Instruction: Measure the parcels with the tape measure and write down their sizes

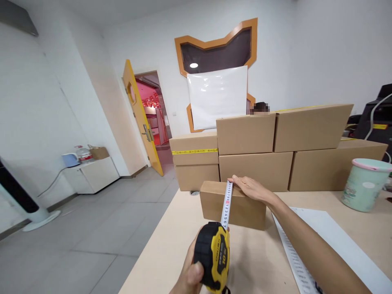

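My left hand [190, 267] is wrapped round a black and yellow tape measure [214, 257] in the foreground. From it a white blade [227, 204] runs out over a small brown cardboard box [245, 210] on the table. At the blade's far end, the thumb and fingers of my right hand [249, 188] press its tip at the box's top back edge. The box stands on its long side, and the right palm rests over its top. Whether the blade lies against the box's front face I cannot tell.
Larger cardboard boxes [255, 171] are stacked behind, with a person's head [259, 108] partly visible above. Printed paper sheets [324, 232] lie under my right forearm. A mint-green bin [364, 185] stands at the right. Left of the table [165, 249] is grey floor [101, 228] and an open yellow door [141, 118].
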`<action>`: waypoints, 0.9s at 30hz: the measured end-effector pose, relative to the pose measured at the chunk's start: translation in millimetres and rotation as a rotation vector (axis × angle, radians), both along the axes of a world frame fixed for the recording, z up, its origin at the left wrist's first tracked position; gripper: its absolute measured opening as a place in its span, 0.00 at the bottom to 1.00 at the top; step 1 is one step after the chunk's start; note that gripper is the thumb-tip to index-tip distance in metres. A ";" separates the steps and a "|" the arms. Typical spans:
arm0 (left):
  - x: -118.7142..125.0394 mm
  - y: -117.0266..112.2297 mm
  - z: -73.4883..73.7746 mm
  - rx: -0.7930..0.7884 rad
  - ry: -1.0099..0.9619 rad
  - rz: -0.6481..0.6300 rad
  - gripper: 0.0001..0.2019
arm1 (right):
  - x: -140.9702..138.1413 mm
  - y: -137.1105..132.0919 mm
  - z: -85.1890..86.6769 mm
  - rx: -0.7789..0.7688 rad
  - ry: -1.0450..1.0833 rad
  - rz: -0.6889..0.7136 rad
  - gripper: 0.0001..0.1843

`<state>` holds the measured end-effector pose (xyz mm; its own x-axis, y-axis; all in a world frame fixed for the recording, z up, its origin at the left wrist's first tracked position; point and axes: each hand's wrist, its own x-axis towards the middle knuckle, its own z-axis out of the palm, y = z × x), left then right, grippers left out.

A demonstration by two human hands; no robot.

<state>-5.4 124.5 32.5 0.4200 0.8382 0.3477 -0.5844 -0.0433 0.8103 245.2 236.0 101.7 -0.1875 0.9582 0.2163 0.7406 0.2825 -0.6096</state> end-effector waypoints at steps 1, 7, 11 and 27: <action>-0.8 -0.8 -2.3 -0.024 -0.017 0.000 0.34 | 0.4 0.9 -0.3 -0.013 -0.004 -0.008 0.36; -5.5 -1.1 -0.7 -0.227 -0.135 -0.116 0.32 | -1.7 2.8 0.4 -0.044 -0.033 -0.082 0.39; -9.3 0.5 8.4 -0.284 -0.123 -0.071 0.30 | -1.1 4.5 0.9 -0.073 0.005 -0.112 0.39; 5.4 -9.0 37.7 -0.065 0.187 0.059 0.34 | 7.3 20.9 5.4 -0.158 0.262 -0.010 0.34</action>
<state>0.0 115.5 70.2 0.4218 0.8815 0.2123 -0.4215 -0.0167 0.9067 252.4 256.9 107.0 -0.1350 0.9854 0.1039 0.5549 0.1621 -0.8160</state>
